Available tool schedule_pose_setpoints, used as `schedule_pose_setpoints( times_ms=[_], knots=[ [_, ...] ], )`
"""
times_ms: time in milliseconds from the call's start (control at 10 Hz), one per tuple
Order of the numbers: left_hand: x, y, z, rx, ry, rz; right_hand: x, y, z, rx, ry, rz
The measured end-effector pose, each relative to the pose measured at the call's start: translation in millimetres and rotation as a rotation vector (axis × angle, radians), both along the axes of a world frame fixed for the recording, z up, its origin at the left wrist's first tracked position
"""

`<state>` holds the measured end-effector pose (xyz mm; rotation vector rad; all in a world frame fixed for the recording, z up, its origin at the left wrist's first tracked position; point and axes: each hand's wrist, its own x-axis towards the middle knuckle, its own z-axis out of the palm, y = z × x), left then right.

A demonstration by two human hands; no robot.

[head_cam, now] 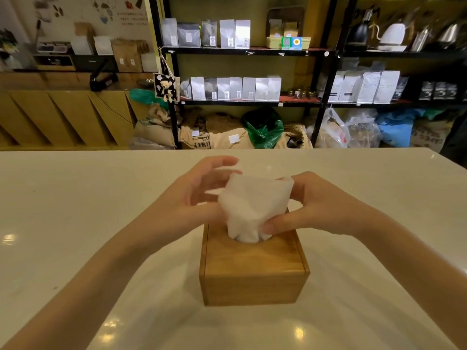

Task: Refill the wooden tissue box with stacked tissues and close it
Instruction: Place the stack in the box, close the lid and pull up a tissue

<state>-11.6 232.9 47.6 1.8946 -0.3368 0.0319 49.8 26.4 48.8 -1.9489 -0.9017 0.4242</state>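
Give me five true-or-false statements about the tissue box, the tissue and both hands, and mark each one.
1. The wooden box sits on the white table. True.
2. A tissue sticks up through the hole in the box's top. True.
3. The box's top is off and lies beside it. False: the top is on the box.
4. The right hand pinches the tissue near the hole. True.
5. The left hand rests flat on the table. False: it is raised beside the tissue, fingers curled.
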Motion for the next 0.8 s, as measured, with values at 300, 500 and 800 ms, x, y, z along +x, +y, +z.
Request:
schedule_pose_setpoints(
  times_ms=[300, 500, 800],
  knots=[
    [6.1, -2.2, -6.5, -0.064, 0.111, 0.061, -4.2, -11.1, -0.4, 0.213, 0.060, -0.093],
    [-0.5, 1.1, 4.5, -0.066, 0.017, 0.136, -7.3, -10.6, -0.3, 0.363, 0.076, -0.138],
    [5.7, 7.9, -2.4, 0.053, 0.099, 0.216, -5.7, -10.8, -8.2, 0.171, 0.109, -0.266]
  ],
)
